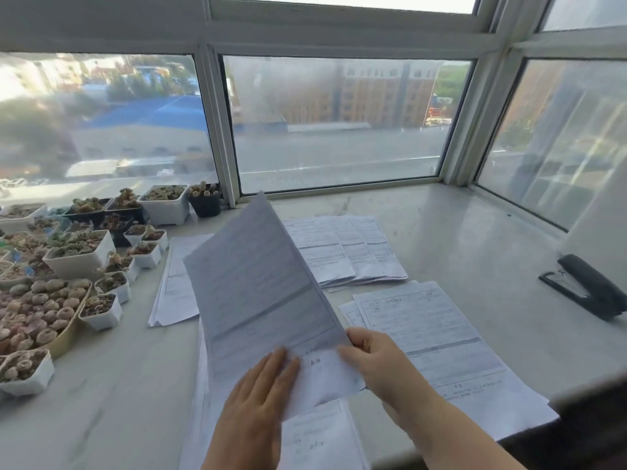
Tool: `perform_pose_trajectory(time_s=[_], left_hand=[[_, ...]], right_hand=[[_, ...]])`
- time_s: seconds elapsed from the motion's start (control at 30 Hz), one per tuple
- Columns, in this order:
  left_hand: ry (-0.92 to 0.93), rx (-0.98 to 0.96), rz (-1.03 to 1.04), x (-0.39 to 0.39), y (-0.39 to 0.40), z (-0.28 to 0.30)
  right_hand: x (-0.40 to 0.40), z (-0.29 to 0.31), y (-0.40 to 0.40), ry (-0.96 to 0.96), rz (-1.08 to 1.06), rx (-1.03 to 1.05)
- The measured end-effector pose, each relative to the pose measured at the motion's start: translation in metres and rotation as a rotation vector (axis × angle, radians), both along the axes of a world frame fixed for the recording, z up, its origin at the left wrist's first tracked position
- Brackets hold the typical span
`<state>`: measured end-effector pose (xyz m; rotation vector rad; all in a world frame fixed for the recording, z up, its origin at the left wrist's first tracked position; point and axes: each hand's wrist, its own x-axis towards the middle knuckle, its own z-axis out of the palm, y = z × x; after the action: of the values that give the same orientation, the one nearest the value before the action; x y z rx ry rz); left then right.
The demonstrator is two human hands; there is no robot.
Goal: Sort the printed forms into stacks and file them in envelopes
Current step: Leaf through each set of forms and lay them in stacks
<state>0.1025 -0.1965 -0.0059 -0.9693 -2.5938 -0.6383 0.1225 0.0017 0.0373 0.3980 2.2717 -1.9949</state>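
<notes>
Item: printed form (258, 276), lifted and tilted upright over the near stack (319, 439). My right hand (380, 361) pinches its lower right corner; my left hand (261, 395), fingers straight, presses its bottom edge. Three further stacks on the marble sill (475, 239): far (346, 245), left (176, 286), right (437, 337). Black stapler (587, 286) at right; succulent pots (68, 266) at left.

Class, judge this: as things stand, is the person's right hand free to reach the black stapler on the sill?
Probably not at once. The right hand pinches the raised sheet, so it would have to let go first. The path itself looks free: only flat forms lie between it and the stapler.
</notes>
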Motion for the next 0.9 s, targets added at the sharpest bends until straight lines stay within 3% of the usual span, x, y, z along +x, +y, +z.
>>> perform_pose_trajectory(time_s=[0.17, 0.3, 0.5, 0.63, 0.73, 0.9], left_hand=[[0.068, 0.018, 0.060, -0.070, 0.025, 0.009], [0.091, 0.019, 0.043, -0.140, 0.051, 0.004], [0.029, 0.057, 0.060, -0.240, 0.089, -0.013], [-0.120, 0.007, 0.079, -0.278, 0.108, -0.045], [-0.336, -0.128, 0.026, -0.290, 0.116, -0.064], [-0.402, -0.231, 0.005, -0.299, 0.117, -0.070]], right_hand=[[-0.044, 0.004, 0.010, 0.032, -0.043, -0.297], [-0.099, -0.004, 0.022, 0.083, -0.139, -0.337], [-0.137, -0.051, 0.044, 0.082, -0.224, -0.124], [-0.128, -0.087, 0.052, 0.018, -0.174, 0.034], [-0.127, -0.104, 0.057, 0.021, -0.174, 0.016], [-0.129, -0.112, 0.057, 0.006, -0.126, -0.021]])
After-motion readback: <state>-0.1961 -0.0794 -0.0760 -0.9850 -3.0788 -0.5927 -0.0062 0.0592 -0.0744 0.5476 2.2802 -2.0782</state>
